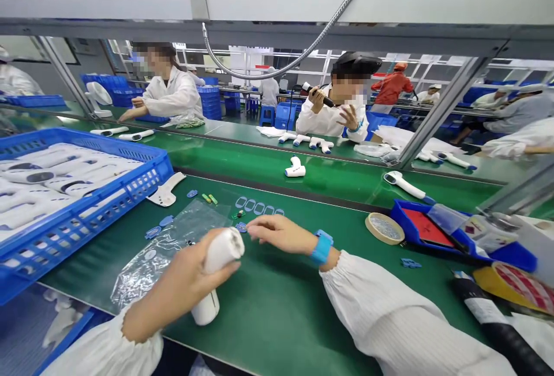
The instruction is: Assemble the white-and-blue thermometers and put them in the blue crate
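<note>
A white pistol-shaped thermometer housing (223, 250) is gripped in my left hand (184, 275), its hollow round end facing right and its handle hanging down toward the green mat (285, 312). My right hand (281, 233) hovers low over the mat, fingers bent and drawn together. At those fingertips is a small blue plastic part (241, 227); the fingers appear to pinch its edge. Just behind it lies a small green circuit board (238, 214). Several pale oval rings (259, 208) sit in a row beyond my right hand. A clear plastic bag (147, 263) lies under and beside my left hand.
A blue basket (86, 214) full of white housings stands at left. At right are a roll of tape (384, 228), a blue tray (511, 257) and a black-handled tool (485, 306). A green conveyor belt (234, 159) runs behind, with co-workers beyond. A metal frame crosses overhead.
</note>
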